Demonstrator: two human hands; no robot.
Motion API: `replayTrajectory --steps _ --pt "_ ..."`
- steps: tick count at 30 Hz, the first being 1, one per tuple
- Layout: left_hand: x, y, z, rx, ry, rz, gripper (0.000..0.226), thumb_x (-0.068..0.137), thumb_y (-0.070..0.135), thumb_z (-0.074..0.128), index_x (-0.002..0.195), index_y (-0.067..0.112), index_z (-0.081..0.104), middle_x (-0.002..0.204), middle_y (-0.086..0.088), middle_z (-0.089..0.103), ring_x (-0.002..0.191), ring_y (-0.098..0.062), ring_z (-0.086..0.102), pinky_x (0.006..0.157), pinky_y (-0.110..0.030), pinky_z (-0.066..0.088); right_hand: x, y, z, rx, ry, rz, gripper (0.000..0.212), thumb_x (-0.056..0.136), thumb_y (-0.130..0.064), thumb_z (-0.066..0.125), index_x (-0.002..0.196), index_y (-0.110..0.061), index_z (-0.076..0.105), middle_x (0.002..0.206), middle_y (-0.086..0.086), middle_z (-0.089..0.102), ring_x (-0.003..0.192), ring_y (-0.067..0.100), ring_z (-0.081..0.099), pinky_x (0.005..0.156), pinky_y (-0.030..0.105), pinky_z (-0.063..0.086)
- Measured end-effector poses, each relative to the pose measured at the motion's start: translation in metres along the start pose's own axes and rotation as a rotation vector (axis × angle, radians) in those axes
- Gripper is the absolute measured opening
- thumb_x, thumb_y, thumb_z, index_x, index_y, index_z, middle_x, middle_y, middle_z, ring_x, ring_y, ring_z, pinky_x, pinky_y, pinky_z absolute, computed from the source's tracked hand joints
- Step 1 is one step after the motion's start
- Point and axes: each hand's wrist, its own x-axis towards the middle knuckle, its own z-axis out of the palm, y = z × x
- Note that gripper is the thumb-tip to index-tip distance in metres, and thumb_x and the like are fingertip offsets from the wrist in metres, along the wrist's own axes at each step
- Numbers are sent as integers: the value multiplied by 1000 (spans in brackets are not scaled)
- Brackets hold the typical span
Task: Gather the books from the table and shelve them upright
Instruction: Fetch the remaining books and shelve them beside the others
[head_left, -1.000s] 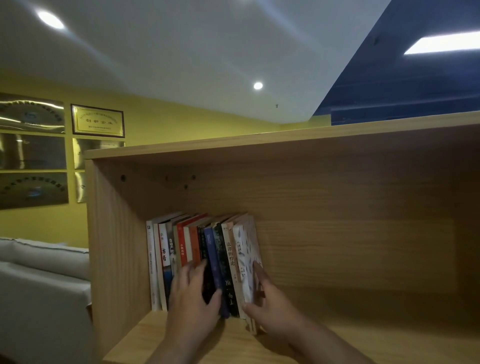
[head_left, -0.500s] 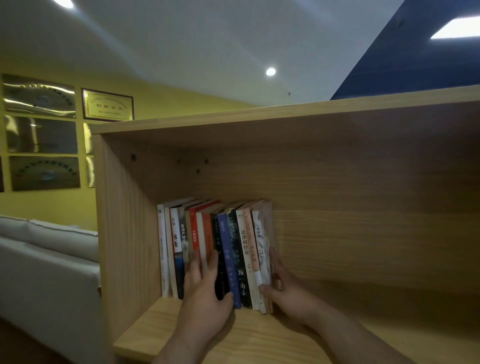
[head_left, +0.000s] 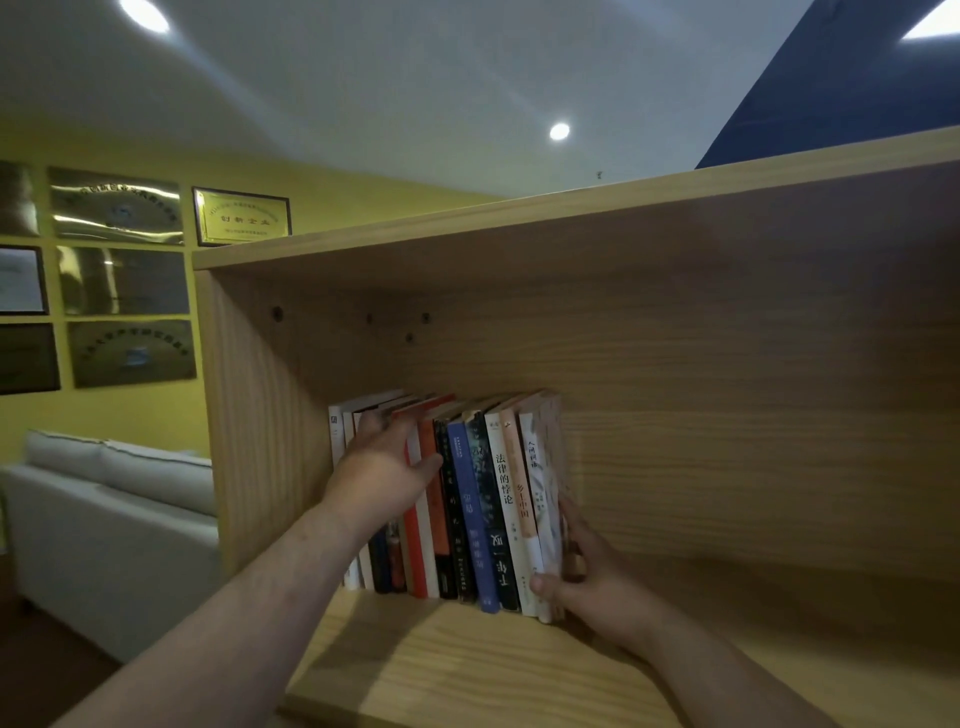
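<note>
Left hand (head_left: 382, 467), up from the spines' foot, now presses spread fingers on the row's 10 o'clock corner. Some thirteen books (head_left: 467, 499) stand upright at the shelf's (head_left: 727, 415) 7 o'clock. Right hand (head_left: 587, 582) still braces their 4 o'clock end, fingers flat.

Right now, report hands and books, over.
Left hand flat on the left spines. Right hand pressing the end book at its cover. Books upright in a row on the shelf. Nothing seen blocking.
</note>
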Motion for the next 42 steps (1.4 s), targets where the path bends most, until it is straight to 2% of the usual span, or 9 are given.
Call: replayTrajectory --steps 4,7,9,14,20,25,30,36,42 --pt "-5 2 3 -16 74 7 52 90 39 67 137 29 46 138 -7 42 123 -26 52 98 -34 49 -1 -2 0 -7 8 -17 102 87 -26 80 158 -48 9 149 -17 45 128 2 46 108 23 41" --pt "-9 8 5 63 158 40 47 91 30 67 134 22 49 135 -12 48 110 -28 59 78 -27 48 -1 -1 -1 -25 15 -15 104 85 -28 80 157 -50 8 153 -16 44 133 5 47 109 27 42" --pt "-9 11 4 132 201 81 38 92 21 65 128 17 54 120 -11 60 93 -24 61 69 -26 44 -1 0 -1 -37 22 -12 105 84 -31 81 156 -53 8 155 -15 45 136 8 48 111 31 44" --pt "-12 20 -7 206 228 71 32 89 15 65 120 17 58 98 -7 69 85 -24 65 65 -30 53 -2 -1 -2 -44 24 -11 105 85 -32 80 157 -51 7 158 -13 42 139 9 45 115 34 40" --pt "-26 16 -24 -16 187 -18 46 91 13 66 134 22 55 115 -4 67 95 -19 66 72 -33 60 -2 -1 -2 -47 21 -29 104 86 -30 80 159 -48 7 157 -14 42 134 3 42 115 31 39" --pt "-57 7 -11 -343 286 -131 50 93 12 66 138 21 47 88 9 60 73 -2 59 54 -15 43 -1 0 -1 -13 32 -35 103 86 -25 81 158 -46 12 142 -19 49 123 -2 45 106 22 39" --pt "-74 -12 25 -548 60 -270 32 92 13 67 122 20 57 104 6 65 100 -19 65 70 -30 53 -1 0 -1 -20 62 -46 102 84 -25 83 157 -47 15 140 -21 47 125 -1 45 105 22 38" --pt "-99 -23 -1 -596 188 -266 11 96 15 61 106 21 60 100 7 66 92 -15 62 65 -31 49 -1 0 -1 -13 85 -51 93 86 -28 80 157 -44 21 134 -20 41 122 3 40 100 26 35" --pt "-136 -33 -50 -915 212 -420 20 104 23 46 103 23 66 98 -5 75 92 -35 68 84 -55 55 -11 -7 3 -34 203 -70 73 92 -37 71 154 -42 32 142 -14 52 124 8 52 95 26 48"
